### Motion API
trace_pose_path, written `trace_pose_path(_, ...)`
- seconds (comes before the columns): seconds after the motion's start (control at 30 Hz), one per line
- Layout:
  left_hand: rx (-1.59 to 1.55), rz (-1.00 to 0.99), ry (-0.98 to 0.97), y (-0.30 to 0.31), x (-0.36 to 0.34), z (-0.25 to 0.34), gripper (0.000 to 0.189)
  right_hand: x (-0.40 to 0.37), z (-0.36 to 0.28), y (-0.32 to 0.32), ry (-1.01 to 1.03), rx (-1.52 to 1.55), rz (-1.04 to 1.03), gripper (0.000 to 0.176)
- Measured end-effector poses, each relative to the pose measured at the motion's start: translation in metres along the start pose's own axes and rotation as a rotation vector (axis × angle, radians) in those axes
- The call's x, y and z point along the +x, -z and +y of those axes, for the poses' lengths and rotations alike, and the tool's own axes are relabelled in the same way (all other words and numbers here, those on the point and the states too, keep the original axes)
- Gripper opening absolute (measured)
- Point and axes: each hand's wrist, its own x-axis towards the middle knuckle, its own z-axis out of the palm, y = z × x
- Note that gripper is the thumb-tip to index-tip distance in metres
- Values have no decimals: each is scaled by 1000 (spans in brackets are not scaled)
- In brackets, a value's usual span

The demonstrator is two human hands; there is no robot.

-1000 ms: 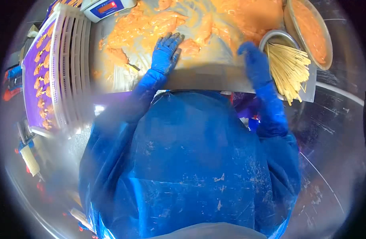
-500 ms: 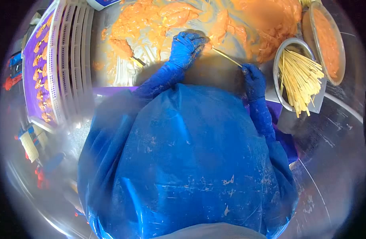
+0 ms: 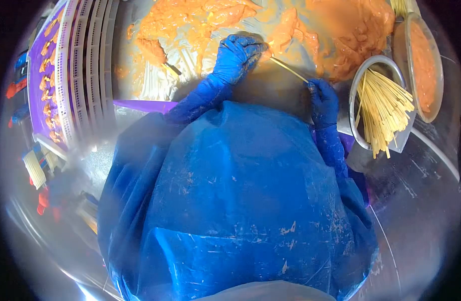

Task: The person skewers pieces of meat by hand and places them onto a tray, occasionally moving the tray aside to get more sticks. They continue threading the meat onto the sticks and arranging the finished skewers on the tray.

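Observation:
My blue-gloved left hand is closed around a small piece of orange marinated meat, mostly hidden by its fingers. A thin wooden skewer slants from that meat down to my right hand, which pinches its lower end. How deep the tip sits in the meat is hidden. Beyond both hands, more orange meat is spread over the metal work surface. Left of my left hand lies a loaded skewer, its bare end toward me.
An oval metal container with many wooden skewers stands at the right, beside a bowl of orange meat. Stacked white trays rise at the left; the outermost holds skewered pieces on a purple surface. A blue apron covers my front.
The view has shifted slightly, so the skewer container and bowl appear farther right and lower. Both hands keep nearly the same pose, with the skewer still between them.

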Motion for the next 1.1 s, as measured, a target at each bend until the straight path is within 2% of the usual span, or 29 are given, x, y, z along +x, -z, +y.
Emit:
trace_pose_path(0.13, -5, -4, -4, 5, 2, 2, 33, 7, -7, 2, 71, -55, -49, 11)
trace_pose_path(0.33, -48, -49, 42, 2, -1, -4, 33, 7, -5, -1, 37, -39, -24, 11)
trace_pose_path(0.57, -21, -38, 11, 3, 2, 3, 31, 9, -11, 3, 40, -42, -40, 13)
trace_pose_path(0.77, -75, -8, -12, 0, 3, 0, 31, 17, -23, -6, 146, -101, 12, 14)
trace_pose_path(0.93, -44, -89, -9, 3, 2, 0, 32, 29, -31, -14, 189, -143, -59, 11)
trace_pose_path(1.0, -97, -71, -75, 4, 4, -3, 30, 32, -32, -16, 166, -105, -73, 11)
trace_pose_path(1.03, -94, -68, -73, 7, 5, -4, 30, 33, -34, -16, 143, -67, -86, 10)
trace_pose_path(1.1, -212, 2, 53, 16, 6, -8, 31, 34, -26, -15, 156, -26, -88, 9)
